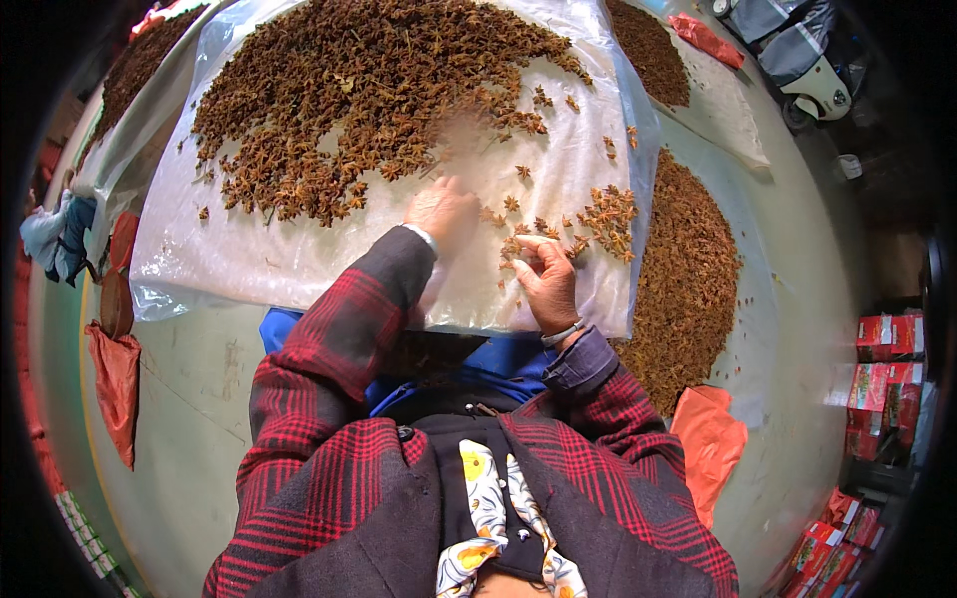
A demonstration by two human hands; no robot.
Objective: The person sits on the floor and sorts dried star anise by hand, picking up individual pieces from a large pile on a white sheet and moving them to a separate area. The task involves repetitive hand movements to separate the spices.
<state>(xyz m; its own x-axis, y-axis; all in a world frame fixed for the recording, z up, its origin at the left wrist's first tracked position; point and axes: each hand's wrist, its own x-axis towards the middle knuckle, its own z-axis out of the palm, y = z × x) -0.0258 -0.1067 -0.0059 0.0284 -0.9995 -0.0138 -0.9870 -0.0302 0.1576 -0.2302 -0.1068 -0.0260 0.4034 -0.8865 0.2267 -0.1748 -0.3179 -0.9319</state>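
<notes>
A large heap of dried star anise covers the far part of a pale sheet edged with clear plastic. My left hand is over the bare sheet just before the heap, its fingers bent and partly blurred. Whether it holds anything is hidden. To its right, my right hand has thumb and forefinger bent towards each other beside loose star anise pieces. I cannot tell whether those pieces are gripped or lie behind the fingertips. A smaller cluster of star anise lies beyond my right hand, near the sheet's right edge.
Another brown heap lies on the floor at right, with an orange-red bag by it. At left are another red bag and a person. Red boxes stand far right; a scooter is top right.
</notes>
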